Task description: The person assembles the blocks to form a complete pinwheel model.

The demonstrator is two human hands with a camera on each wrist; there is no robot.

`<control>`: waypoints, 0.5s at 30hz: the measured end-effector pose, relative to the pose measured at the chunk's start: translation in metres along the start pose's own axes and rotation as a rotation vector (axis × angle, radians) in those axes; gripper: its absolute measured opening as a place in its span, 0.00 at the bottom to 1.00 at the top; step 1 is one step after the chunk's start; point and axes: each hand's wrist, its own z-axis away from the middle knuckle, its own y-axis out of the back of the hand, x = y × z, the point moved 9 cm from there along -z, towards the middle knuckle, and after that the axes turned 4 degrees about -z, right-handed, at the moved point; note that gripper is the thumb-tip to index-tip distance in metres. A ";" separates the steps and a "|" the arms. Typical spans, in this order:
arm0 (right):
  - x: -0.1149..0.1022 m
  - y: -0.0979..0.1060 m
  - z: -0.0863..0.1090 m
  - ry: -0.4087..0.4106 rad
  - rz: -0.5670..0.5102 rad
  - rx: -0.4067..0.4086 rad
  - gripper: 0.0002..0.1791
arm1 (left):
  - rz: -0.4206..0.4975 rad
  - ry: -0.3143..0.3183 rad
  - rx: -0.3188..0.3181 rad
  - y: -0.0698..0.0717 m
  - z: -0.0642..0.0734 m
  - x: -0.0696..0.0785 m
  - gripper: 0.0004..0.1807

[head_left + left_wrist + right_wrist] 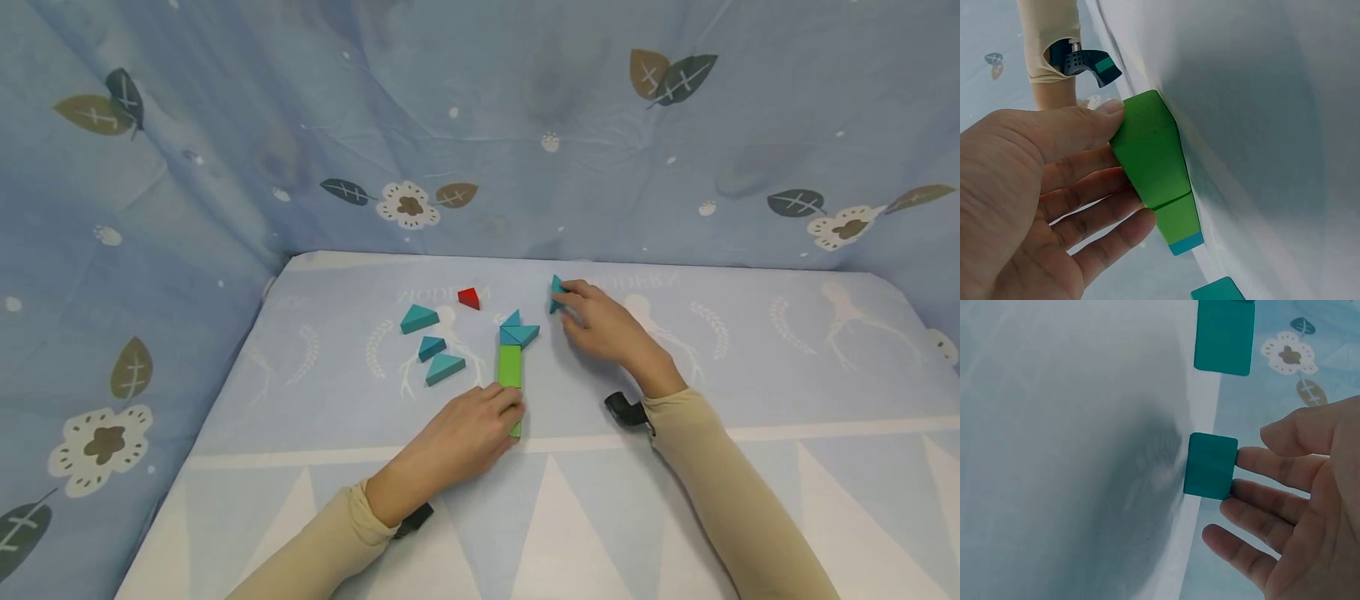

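My left hand (pixel 476 425) grips the nearer green block (pixel 1150 150), with the thumb at its near end and the fingers over it, partly hiding it. Another green block (pixel 510 365) continues the line beyond. At the far end, small teal triangular blocks (pixel 519 335) meet it, one pointing away and one spreading right. Farther right, a teal triangular block (pixel 555 294) stands apart from that arrangement. Relaxed fingers of my right hand (pixel 603 327) touch its right side; the thumb is clear of it in the right wrist view (pixel 1304 487).
Left of the green line lie three loose teal blocks (pixel 446 367) and a red block (pixel 468 297). A printed cloth (pixel 315 425) covers the table. Behind it hangs a blue curtain (pixel 525 167). Black wrist devices (pixel 625 410) show at both sleeves.
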 end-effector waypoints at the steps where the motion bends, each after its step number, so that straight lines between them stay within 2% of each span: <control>1: 0.000 -0.001 0.000 -0.002 -0.001 -0.001 0.25 | -0.002 -0.001 0.001 0.000 0.000 0.000 0.16; 8: -0.005 -0.008 -0.002 0.007 0.022 -0.011 0.26 | -0.015 -0.001 0.008 0.000 0.000 -0.001 0.16; 15: -0.009 -0.007 -0.003 0.009 0.059 0.011 0.25 | -0.022 0.002 0.007 0.000 0.000 -0.001 0.16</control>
